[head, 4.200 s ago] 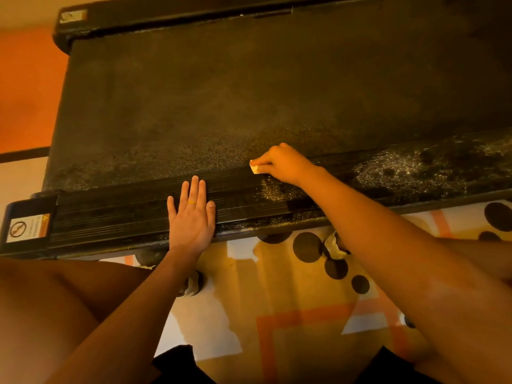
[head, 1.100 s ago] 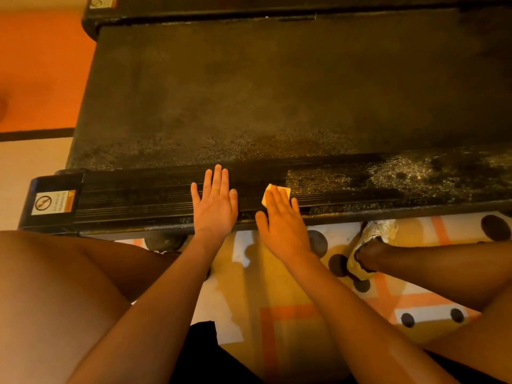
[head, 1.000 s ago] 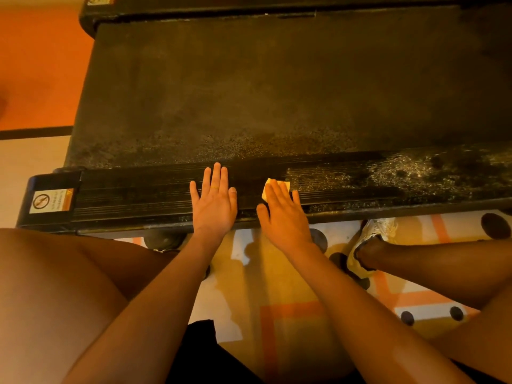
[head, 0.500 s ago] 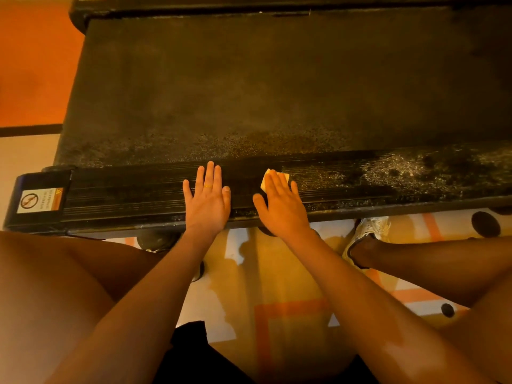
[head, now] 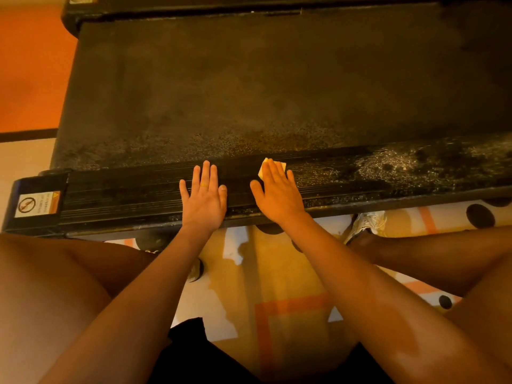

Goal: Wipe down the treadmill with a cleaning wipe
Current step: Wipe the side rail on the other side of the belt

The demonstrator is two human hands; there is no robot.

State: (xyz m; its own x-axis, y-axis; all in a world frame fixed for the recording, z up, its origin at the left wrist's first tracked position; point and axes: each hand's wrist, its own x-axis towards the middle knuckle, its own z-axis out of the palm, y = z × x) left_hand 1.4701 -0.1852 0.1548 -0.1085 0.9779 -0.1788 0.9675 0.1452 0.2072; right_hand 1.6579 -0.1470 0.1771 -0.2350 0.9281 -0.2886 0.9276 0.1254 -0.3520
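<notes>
On the near side rail of the treadmill: cleaning wipe pinned flat beneath the straight fingers of the right hand, only its far edge showing past the fingertips. Nothing gripped; palm down, fingers extended, pressing. Left hand likewise flat and spread on the rail just beside, bracing, holding nothing. Long axis of the rail left to right across the view. Speckled, dusty stretch off to the right of the wipe, on the right hand's side. Judged: next stroke rightward along the rail, right hand the nearer.
</notes>
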